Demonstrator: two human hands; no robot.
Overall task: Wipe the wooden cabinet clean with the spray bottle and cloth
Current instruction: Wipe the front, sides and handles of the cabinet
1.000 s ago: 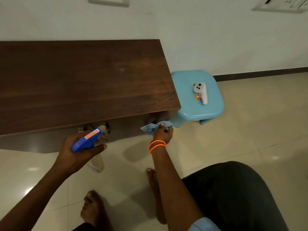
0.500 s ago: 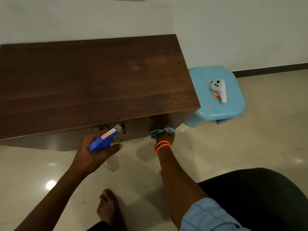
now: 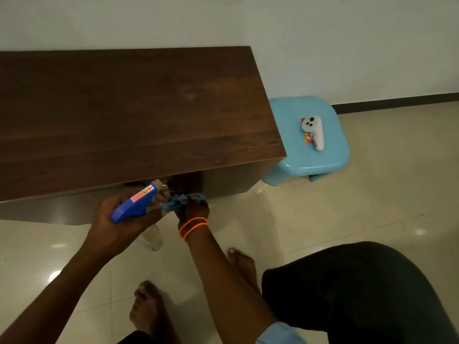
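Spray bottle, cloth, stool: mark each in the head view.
spray bottle [image 3: 135,203], head view, blue trigger head
cloth [image 3: 175,203], head view, bunched blue fabric
stool [image 3: 285,125], head view, bare seat top

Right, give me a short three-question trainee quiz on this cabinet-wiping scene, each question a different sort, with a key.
1. True or false: the left hand grips the spray bottle.
2. Multiple choice: where is the cloth? A) on the cabinet top B) held by the right hand against the wooden cabinet front C) on the floor
3. Fill in: the white controller lies on the light blue ____.

Key: 1 true; 2 B; 3 stool.
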